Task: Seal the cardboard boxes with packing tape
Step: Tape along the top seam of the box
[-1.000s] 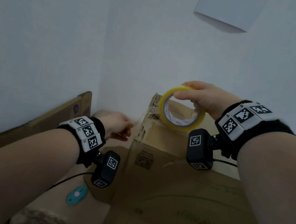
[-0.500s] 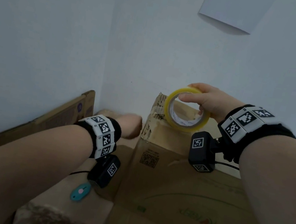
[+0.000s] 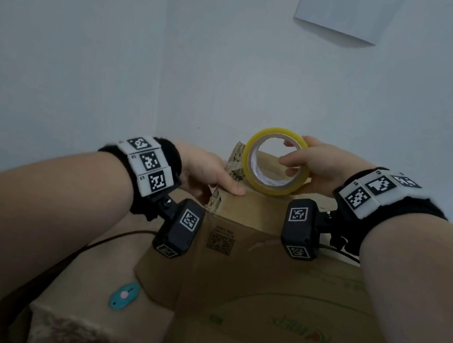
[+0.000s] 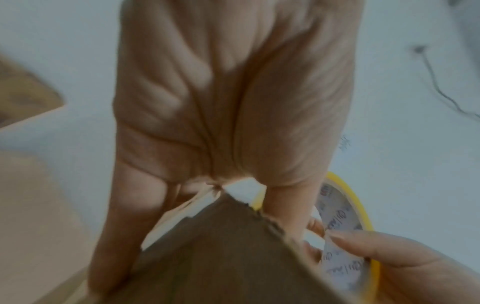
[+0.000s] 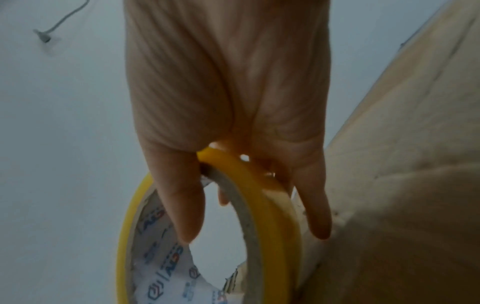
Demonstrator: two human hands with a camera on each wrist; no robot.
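Nearest the wearer, below both forearms, lies the printed top of a large cardboard box [image 3: 271, 312]; below the left wrist a small teal oval object [image 3: 124, 295] sits on a lower cardboard surface [image 3: 98, 299], well clear of the work, with a dark cable running beside it. Further out, between the two hands, stands the box's raised flap [image 3: 246, 204] with a ragged, torn corner. Left hand [image 3: 207, 172]: thumb lies flat on the near face of that corner; the left wrist view shows the fingers straddling the edge, loosely pinching it, though that view is blurred. Right hand [image 3: 314, 163]: closed around the yellow tape roll [image 3: 275, 161], thumb through the core, fingers over the rim, roll held upright just right of the left thumb and touching or nearly touching the flap's top edge. Judged step: starting a strip, tape being anchored at the flap corner; no laid tape can be made out, and the free end is not visible. Next move likely calls for the left hand to press the tape end down while the right pulls the roll away along the seam. Possible hindrance: frayed corrugation at the corner may give poor adhesion. Beyond the hands, a pale wall [image 3: 119, 50] with a white sheet [image 3: 342, 11] fixed high on it
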